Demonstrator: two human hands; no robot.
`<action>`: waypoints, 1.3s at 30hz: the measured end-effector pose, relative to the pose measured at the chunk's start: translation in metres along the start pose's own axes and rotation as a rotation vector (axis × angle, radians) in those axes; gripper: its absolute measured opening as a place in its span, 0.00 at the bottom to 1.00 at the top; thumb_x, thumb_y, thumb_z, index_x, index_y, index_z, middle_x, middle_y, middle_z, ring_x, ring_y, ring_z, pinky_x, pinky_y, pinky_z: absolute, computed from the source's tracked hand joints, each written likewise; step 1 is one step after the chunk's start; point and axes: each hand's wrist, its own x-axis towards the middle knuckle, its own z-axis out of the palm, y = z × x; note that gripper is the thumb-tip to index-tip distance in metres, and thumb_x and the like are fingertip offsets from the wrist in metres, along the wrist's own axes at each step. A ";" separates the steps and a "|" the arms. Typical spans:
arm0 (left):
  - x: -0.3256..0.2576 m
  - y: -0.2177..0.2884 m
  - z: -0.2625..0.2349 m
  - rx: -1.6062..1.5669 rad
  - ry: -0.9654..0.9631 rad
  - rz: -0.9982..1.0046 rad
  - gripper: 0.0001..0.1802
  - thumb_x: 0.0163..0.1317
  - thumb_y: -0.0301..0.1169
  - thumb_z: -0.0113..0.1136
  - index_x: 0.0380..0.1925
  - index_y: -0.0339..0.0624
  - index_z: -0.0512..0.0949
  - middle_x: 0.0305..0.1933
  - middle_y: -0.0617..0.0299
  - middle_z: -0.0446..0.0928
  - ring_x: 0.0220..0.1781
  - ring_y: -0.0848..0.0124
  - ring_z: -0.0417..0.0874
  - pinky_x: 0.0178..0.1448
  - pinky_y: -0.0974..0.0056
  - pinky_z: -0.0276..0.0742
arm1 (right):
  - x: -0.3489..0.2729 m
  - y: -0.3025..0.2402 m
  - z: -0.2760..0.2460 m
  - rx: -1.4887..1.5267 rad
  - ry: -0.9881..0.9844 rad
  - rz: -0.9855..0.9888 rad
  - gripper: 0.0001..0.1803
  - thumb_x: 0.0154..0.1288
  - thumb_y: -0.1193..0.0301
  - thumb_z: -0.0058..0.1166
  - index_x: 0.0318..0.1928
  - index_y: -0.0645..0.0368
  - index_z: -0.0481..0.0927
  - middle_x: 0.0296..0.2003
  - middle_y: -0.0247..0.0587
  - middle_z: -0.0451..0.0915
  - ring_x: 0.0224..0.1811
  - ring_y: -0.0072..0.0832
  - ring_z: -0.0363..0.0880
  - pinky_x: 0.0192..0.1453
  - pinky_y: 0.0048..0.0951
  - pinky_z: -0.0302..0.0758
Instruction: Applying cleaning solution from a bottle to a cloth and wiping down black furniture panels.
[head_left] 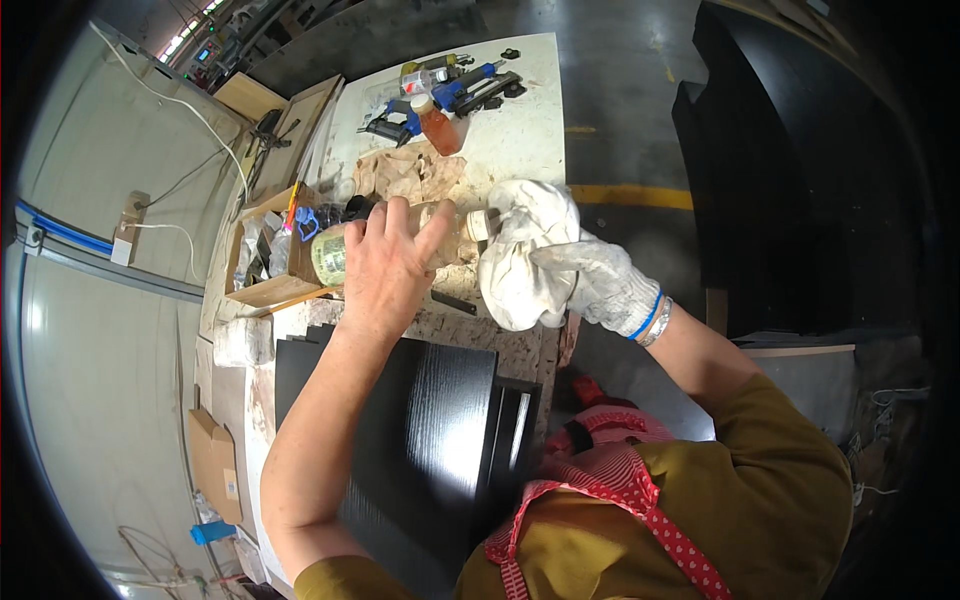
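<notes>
Blue-and-black tools [470, 90] and a wooden box [268, 293] share the worktop [530, 100] with a bottle [329, 257] gripped sideways beneath the left hand [385, 265], its neck right by white cloth [515, 265] clutched in the gloved right hand [605, 282].

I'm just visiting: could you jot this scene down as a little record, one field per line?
Left hand: bare left hand gripping a clear bottle
Bottle: on its side, neck toward the cloth; touching or not is hard to tell
Right hand: gloved right hand holding a bunched white cloth
Far end of table: blue-and-black tools, bottle of orange-brown liquid
Left side: open wooden box of small items
Nearest the body: glossy black panel
</notes>
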 end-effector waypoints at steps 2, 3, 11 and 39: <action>0.004 0.003 -0.002 0.092 0.000 0.050 0.34 0.51 0.29 0.64 0.60 0.61 0.68 0.44 0.59 0.69 0.48 0.61 0.74 0.49 0.55 0.67 | 0.005 0.014 -0.019 -0.076 0.116 0.017 0.14 0.64 0.77 0.59 0.48 0.71 0.79 0.40 0.44 0.84 0.40 0.29 0.85 0.44 0.27 0.82; 0.006 0.004 -0.001 0.182 -0.005 0.099 0.31 0.54 0.30 0.61 0.60 0.62 0.68 0.43 0.60 0.69 0.47 0.62 0.74 0.49 0.57 0.67 | 0.006 0.017 -0.023 -0.078 0.118 0.015 0.14 0.64 0.77 0.59 0.48 0.71 0.79 0.40 0.44 0.84 0.40 0.29 0.85 0.44 0.27 0.82; 0.007 0.014 -0.015 0.310 -0.043 0.268 0.22 0.59 0.33 0.57 0.55 0.63 0.71 0.41 0.63 0.69 0.44 0.66 0.75 0.52 0.56 0.68 | 0.003 0.016 -0.022 -0.132 0.137 -0.021 0.15 0.65 0.74 0.59 0.48 0.72 0.79 0.39 0.45 0.84 0.37 0.30 0.85 0.37 0.28 0.83; 0.031 -0.038 0.129 -0.781 -0.178 -0.340 0.35 0.48 0.29 0.72 0.58 0.46 0.67 0.52 0.54 0.77 0.54 0.53 0.81 0.55 0.57 0.77 | -0.038 -0.015 -0.022 0.118 0.166 -0.041 0.12 0.69 0.74 0.54 0.50 0.67 0.78 0.44 0.43 0.83 0.46 0.30 0.83 0.55 0.30 0.79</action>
